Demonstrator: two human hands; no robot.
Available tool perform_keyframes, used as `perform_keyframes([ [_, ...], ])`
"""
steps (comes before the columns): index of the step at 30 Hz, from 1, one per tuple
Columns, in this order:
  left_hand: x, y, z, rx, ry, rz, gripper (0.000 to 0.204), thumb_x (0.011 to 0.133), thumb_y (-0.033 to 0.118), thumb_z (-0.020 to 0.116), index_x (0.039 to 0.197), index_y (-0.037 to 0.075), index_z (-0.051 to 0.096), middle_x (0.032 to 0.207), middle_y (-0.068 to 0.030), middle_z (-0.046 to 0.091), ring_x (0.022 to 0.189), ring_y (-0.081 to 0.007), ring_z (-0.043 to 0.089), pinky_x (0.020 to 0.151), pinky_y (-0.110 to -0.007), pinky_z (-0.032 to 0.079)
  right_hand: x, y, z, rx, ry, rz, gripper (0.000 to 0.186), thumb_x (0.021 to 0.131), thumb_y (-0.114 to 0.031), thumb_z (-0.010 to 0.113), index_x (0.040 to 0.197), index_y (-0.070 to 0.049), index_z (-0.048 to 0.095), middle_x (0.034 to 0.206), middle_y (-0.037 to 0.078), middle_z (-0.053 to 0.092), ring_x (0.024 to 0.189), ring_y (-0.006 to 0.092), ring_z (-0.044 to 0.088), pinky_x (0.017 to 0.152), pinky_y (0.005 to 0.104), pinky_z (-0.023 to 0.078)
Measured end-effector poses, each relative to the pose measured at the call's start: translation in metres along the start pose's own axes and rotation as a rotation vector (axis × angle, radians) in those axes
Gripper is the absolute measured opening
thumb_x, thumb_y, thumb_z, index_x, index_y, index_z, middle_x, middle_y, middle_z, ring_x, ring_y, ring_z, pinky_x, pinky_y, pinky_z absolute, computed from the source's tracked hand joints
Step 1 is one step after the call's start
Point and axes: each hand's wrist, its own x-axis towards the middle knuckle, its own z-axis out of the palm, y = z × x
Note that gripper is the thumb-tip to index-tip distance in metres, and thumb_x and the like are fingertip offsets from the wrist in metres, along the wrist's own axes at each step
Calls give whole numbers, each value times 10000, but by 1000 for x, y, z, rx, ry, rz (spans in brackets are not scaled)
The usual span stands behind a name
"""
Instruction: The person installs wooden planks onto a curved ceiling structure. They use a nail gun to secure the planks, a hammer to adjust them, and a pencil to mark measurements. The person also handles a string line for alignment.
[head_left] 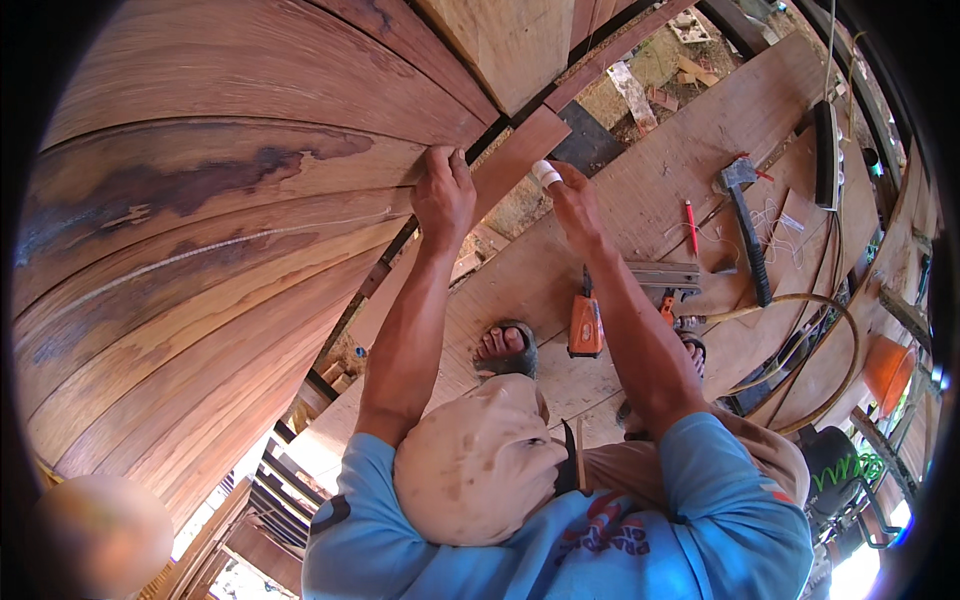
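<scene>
My left hand (443,197) is closed in a fist against the edge of a wall of long reddish-brown wooden planks (260,170). Whatever its fingers grip is hidden. A short reddish board (522,155) extends between my two hands, just right of the left fist. At that board's right end is my right hand (574,207), fingers curled together, with a white wrap (546,173) around one finger. What those fingers hold, if anything, is too small to make out.
Wide boards (650,190) form the platform under my feet. On them lie a hammer-like tool (741,190) with a dark grip, a red pen-like stick (691,225), an orange tool (586,325) and tangled white string (775,228). A yellowish hose (852,352) loops at right. Gaps show between boards.
</scene>
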Motion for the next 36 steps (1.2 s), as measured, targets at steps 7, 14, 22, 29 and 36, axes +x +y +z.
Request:
perform_keyframes([
  [7, -8, -22, 25, 285, -275, 2, 149, 965, 217, 585, 1004, 76, 557, 827, -174, 703, 753, -386, 700, 636, -491, 550, 11, 5, 3, 363, -44, 210, 464, 1028, -295, 512, 1400, -18, 509, 1353, 104, 573, 1232, 238, 554, 1073, 426, 436],
  [14, -7, -35, 52, 217, -402, -83, 174, 948, 215, 580, 944, 41, 583, 877, -231, 680, 846, -441, 667, 744, -546, 511, 21, 0, 43, 902, 59, 407, 751, 981, -644, 445, 1470, -76, 395, 1500, 123, 428, 1371, 283, 415, 1118, 508, 340],
  [22, 14, -34, 67, 139, -534, -68, 206, 883, 209, 569, 926, 17, 629, 959, -239, 694, 952, -424, 673, 818, -509, 536, 36, 35, 76, 717, 111, 329, 751, 940, -745, 424, 1399, -153, 477, 1379, 31, 549, 1293, 205, 487, 1071, 454, 364],
  [29, 30, -27, 67, 151, -733, -196, 344, 869, 319, 576, 927, 4, 701, 980, -264, 693, 964, -449, 658, 839, -510, 519, 36, 27, 77, 776, -2, 302, 775, 936, -750, 433, 1412, -141, 481, 1336, 65, 576, 1254, 231, 535, 1067, 468, 376],
  [36, 24, -8, 55, 147, -667, -205, 336, 845, 286, 625, 1021, 13, 708, 1046, -253, 691, 1042, -424, 657, 913, -494, 518, 32, 16, 75, 569, 3, 436, 606, 985, -628, 484, 1275, -112, 613, 1175, 83, 658, 1030, 240, 659, 828, 409, 545],
])
